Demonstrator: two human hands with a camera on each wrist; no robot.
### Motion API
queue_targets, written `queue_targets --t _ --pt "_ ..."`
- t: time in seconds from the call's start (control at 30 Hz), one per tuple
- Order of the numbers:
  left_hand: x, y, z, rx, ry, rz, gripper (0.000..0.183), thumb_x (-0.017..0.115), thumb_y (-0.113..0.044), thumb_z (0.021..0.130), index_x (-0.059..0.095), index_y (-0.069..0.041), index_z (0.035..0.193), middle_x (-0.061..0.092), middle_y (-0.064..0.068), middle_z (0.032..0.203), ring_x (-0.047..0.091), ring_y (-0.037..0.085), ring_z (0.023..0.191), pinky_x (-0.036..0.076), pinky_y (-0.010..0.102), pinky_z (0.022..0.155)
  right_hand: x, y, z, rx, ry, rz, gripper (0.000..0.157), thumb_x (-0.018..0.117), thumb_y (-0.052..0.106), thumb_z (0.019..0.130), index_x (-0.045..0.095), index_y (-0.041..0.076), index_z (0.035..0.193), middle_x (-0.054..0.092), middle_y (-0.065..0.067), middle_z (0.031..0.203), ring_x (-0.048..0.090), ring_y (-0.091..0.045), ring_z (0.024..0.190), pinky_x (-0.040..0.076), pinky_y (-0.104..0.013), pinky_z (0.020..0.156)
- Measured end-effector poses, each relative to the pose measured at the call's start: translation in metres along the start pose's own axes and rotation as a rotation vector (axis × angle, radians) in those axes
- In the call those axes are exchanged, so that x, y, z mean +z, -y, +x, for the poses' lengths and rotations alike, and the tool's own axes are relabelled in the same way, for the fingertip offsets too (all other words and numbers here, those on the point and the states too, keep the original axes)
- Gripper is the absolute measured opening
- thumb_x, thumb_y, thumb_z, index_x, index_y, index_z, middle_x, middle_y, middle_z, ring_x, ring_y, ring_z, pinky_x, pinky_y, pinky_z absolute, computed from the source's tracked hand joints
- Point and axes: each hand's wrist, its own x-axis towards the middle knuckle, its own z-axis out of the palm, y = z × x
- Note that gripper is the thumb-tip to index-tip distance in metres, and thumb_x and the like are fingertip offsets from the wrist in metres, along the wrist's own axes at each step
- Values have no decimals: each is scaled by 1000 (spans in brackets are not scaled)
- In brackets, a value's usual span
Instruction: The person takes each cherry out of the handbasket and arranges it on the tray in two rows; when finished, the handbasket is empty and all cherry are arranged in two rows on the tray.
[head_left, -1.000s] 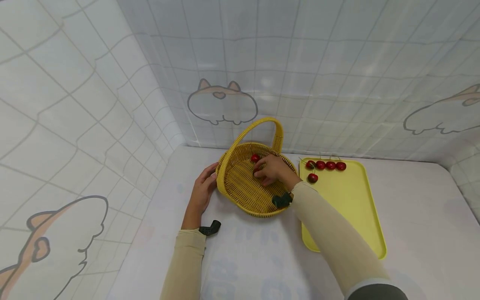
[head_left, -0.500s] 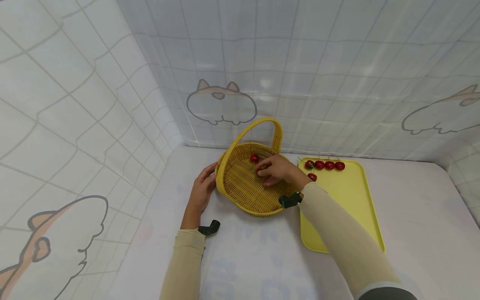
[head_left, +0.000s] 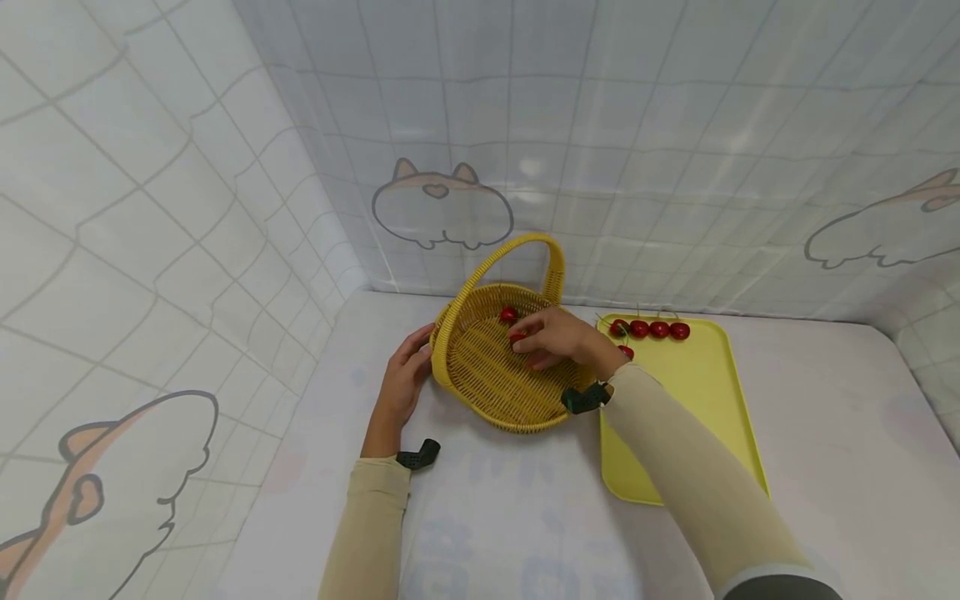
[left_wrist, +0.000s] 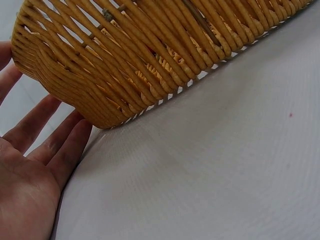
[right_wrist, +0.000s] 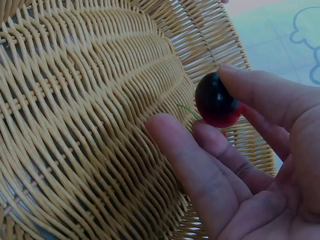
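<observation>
My right hand is inside the yellow wicker basket, pinching a dark red cherry between thumb and fingers. A thin green stem shows beside that cherry in the right wrist view. Another cherry lies in the basket by the back wall, just beyond the hand. My left hand rests against the basket's left side. In the left wrist view its fingers reach out nearly straight to the woven wall. The fingertips at the upper left are partly cut off by that frame's edge.
A yellow tray lies to the right of the basket, with several cherries in a row along its back edge and one cherry in front of them. The basket's tall handle arches overhead. A tile-patterned curtain stands behind.
My right hand has shifted slightly to the right inside the basket, and more red of the cherry shows between its fingers. The left hand and basket have stayed in place.
</observation>
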Motion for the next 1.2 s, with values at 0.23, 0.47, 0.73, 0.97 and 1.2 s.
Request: queue_targets --t 0.23,0.47,0.73,0.97,1.2 --pt "0 0 -1 13 10 11 47 58 -29 105 53 -16 149 50 6 150 55 14 131 47 24 105 -5 5 -10 -30 13 -4 41 73 21 95 67 10 135 67 -12 119 69 -42 111 60 -48 86" --pt "-3 3 1 56 30 -4 48 59 -30 104 52 -14 149 53 6 148 56 14 130 48 25 103 -12 10 -23 -92 6 -19 44 73 22 96 64 8 137 62 -19 115 67 -45 112 58 -54 90" --pt "-1 3 1 39 14 -12 46 59 -28 104 54 -15 148 52 7 149 55 16 131 48 25 105 -23 15 -43 -138 -42 -34 37 74 26 94 70 17 130 63 -10 125 69 -31 113 54 -50 100" --pt "-1 0 0 37 19 -12 45 56 -25 106 52 -12 149 53 5 146 56 15 130 48 25 104 -35 15 -63 -236 -120 -143 33 74 33 94 72 27 126 63 -5 126 64 -24 111 54 -46 96" --pt "-2 1 1 44 18 -19 47 58 -27 105 52 -12 149 53 5 147 55 16 131 48 24 104 -46 11 -82 -231 -157 -69 41 76 31 93 68 21 132 60 -5 135 66 -26 123 53 -42 97"
